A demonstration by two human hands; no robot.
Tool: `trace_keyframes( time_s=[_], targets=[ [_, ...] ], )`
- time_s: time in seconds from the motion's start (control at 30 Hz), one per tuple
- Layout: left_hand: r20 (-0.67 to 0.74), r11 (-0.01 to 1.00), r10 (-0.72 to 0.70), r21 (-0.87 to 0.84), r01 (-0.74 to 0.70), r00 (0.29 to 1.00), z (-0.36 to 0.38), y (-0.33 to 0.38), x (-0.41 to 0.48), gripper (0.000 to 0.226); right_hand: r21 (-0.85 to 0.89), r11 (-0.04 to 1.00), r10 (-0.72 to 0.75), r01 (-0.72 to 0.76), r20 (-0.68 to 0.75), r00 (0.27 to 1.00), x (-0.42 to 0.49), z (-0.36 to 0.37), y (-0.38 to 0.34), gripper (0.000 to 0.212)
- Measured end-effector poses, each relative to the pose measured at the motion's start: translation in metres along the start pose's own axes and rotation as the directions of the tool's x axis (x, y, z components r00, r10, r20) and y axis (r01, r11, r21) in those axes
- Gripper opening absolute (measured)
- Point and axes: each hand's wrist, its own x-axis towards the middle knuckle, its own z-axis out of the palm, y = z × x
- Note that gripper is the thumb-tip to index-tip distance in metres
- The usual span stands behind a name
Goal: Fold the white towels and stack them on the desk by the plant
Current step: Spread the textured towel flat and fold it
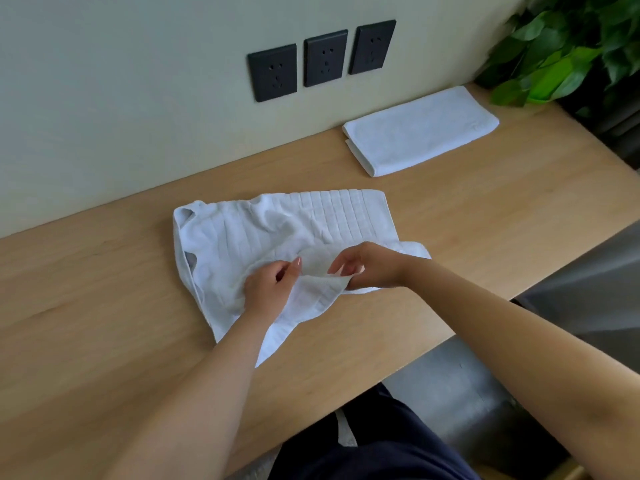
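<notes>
A rumpled white towel [277,233] with ribbed stripes lies in the middle of the wooden desk [104,306]. My left hand [268,289] pinches a raised fold of its near edge, and my right hand [367,266] grips the same fold just to the right. A second white towel [420,131], neatly folded, lies at the back right of the desk, close to the green plant [568,50].
Three black wall sockets [322,58] sit on the pale wall behind the desk. The desk's front edge runs diagonally from lower left to right, with a grey floor [450,386] and my dark trousers [363,445] below it.
</notes>
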Motion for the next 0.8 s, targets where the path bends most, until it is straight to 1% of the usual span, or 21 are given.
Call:
trace_keyframes(
  time_s=[0.03, 0.1, 0.13, 0.17, 0.23, 0.27, 0.3, 0.37, 0.43, 0.5, 0.53, 0.6, 0.67, 0.7, 0.73, 0.77, 0.8],
  targets=[
    [0.012, 1.000, -0.019, -0.001, 0.019, 1.000, 0.001, -0.002, -0.002, 0.042, 0.059, 0.998, 0.034, -0.037, 0.061, 0.998, 0.000, 0.005, 0.003, 0.041],
    [0.023, 1.000, -0.009, 0.027, 0.009, 1.000, 0.004, -0.006, -0.007, 0.027, 0.147, 0.983, 0.076, -0.106, 0.200, 0.977, 0.000, 0.014, 0.010, 0.066],
    [0.022, 0.999, 0.011, 0.050, -0.013, 1.000, 0.005, -0.009, -0.009, 0.019, 0.224, 0.966, 0.079, -0.131, 0.228, 0.970, 0.000, 0.019, 0.015, 0.074],
    [0.019, 0.997, 0.035, 0.072, -0.037, 0.999, 0.006, -0.012, -0.010, 0.014, 0.347, 0.925, 0.079, -0.151, 0.214, 0.974, 0.001, 0.024, 0.019, 0.078],
    [0.013, 0.991, 0.076, 0.108, -0.077, 0.997, 0.007, -0.016, -0.013, 0.014, 0.584, 0.798, 0.119, -0.148, 0.089, 0.989, 0.004, 0.037, 0.028, 0.075],
    [0.017, 0.986, 0.095, 0.134, -0.097, 0.995, 0.006, -0.017, -0.014, 0.016, 0.641, 0.757, 0.153, -0.127, 0.014, 0.988, 0.005, 0.044, 0.030, 0.069],
    [0.033, 0.979, 0.110, 0.172, -0.114, 0.993, 0.006, -0.018, -0.015, 0.018, 0.654, 0.748, 0.185, -0.109, -0.048, 0.982, 0.006, 0.051, 0.030, 0.064],
    [0.081, 0.948, 0.157, 0.268, -0.173, 0.984, 0.003, -0.021, -0.017, 0.021, 0.608, 0.789, 0.222, -0.087, -0.150, 0.963, 0.010, 0.064, 0.027, 0.059],
    [0.116, 0.910, 0.195, 0.348, -0.224, 0.974, -0.002, -0.022, -0.019, 0.021, 0.502, 0.860, 0.238, -0.089, -0.241, 0.941, 0.013, 0.071, 0.023, 0.057],
    [0.104, 0.901, 0.207, 0.366, -0.231, 0.973, -0.006, -0.021, -0.019, 0.023, 0.376, 0.920, 0.261, -0.112, -0.374, 0.890, 0.016, 0.071, 0.020, 0.045],
    [0.077, 0.890, 0.244, 0.378, -0.255, 0.967, -0.007, -0.020, -0.018, 0.024, 0.334, 0.936, 0.266, -0.115, -0.453, 0.851, 0.018, 0.069, 0.019, 0.039],
    [-0.007, 0.839, 0.385, 0.419, -0.347, 0.923, -0.003, -0.012, -0.010, 0.025, 0.278, 0.956, 0.250, -0.095, -0.599, 0.760, 0.023, 0.060, 0.015, 0.031],
    [-0.093, 0.789, 0.488, 0.472, -0.393, 0.868, 0.003, -0.001, 0.006, 0.022, 0.159, 0.984, 0.173, -0.083, -0.715, 0.677, 0.033, 0.048, 0.014, 0.030],
    [-0.131, 0.779, 0.509, 0.490, -0.391, 0.851, 0.008, 0.006, 0.016, 0.020, 0.076, 0.993, 0.120, -0.095, -0.746, 0.655, 0.039, 0.041, 0.016, 0.031],
    [-0.160, 0.785, 0.506, 0.492, -0.376, 0.848, 0.012, 0.014, 0.027, 0.020, -0.001, 0.993, 0.075, -0.116, -0.752, 0.655, 0.046, 0.035, 0.018, 0.033],
    [-0.173, 0.802, 0.481, 0.484, -0.351, 0.860, 0.017, 0.020, 0.037, 0.023, -0.064, 0.988, 0.051, -0.144, -0.732, 0.680, 0.053, 0.027, 0.020, 0.036],
    [-0.163, 0.822, 0.435, 0.474, -0.316, 0.886, 0.021, 0.025, 0.048, 0.028, -0.105, 0.979, 0.055, -0.174, -0.690, 0.722, 0.061, 0.021, 0.022, 0.039]
  ],
)
